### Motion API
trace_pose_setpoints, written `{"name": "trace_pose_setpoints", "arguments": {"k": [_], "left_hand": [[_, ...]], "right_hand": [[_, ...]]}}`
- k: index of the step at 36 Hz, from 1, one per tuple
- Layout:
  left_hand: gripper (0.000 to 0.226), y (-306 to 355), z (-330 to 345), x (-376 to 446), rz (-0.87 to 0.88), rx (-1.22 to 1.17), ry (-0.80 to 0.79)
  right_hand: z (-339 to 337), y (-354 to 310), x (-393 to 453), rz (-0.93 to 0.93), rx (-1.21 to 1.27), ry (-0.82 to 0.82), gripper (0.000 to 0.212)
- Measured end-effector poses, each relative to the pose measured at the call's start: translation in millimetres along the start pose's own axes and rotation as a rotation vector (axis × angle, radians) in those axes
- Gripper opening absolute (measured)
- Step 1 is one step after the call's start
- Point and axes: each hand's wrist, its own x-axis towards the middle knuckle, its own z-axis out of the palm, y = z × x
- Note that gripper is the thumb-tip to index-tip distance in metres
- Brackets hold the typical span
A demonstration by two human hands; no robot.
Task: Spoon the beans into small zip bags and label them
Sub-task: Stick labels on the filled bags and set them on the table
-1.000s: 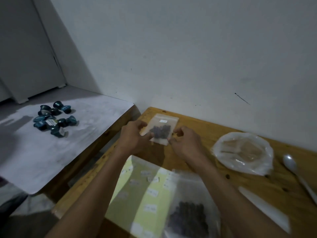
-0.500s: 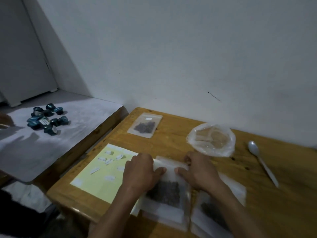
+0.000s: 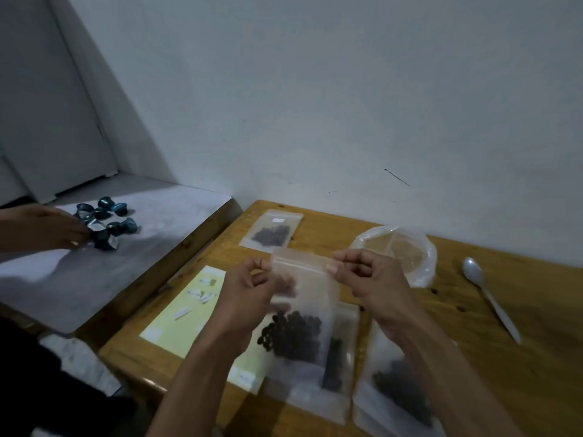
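Head view: my left hand (image 3: 249, 291) and right hand (image 3: 372, 279) pinch the top corners of a zip bag (image 3: 303, 310), lifted above the wooden table (image 3: 520, 357), dark beans (image 3: 291, 337) sagging in its bottom; spoon (image 3: 487, 294) lies well right.

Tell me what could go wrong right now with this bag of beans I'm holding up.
Both hands, left hand and right hand, pinch only the top corners of the held bag, so the beans hang low; if the zip is not fully sealed, tilting could spill them. The bag could also slip onto the filled bags below. I cannot see a label on it.
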Motion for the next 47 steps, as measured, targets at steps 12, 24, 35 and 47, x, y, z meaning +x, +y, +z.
{"name": "trace_pose_setpoints", "arguments": {"k": [12, 24, 35, 47], "left_hand": [[0.037, 28, -58, -22, 0.008, -0.099, 0.061], [0.025, 19, -136, -33, 0.012, -0.256, 0.537], [0.027, 8, -142, -26, -0.033, -0.260, 0.583], [0.029, 10, -125, -23, -0.067, -0.289, 0.533]], "right_hand": [[75, -32, 11, -0.141, 0.011, -0.201, 0.015], [111, 4, 15, -0.155, -0.721, -0.309, 0.019], [107, 22, 3, -0.040, -1.113, -0.336, 0.054], [110, 27, -2, -0.032, -1.074, -0.356, 0.055]]}}
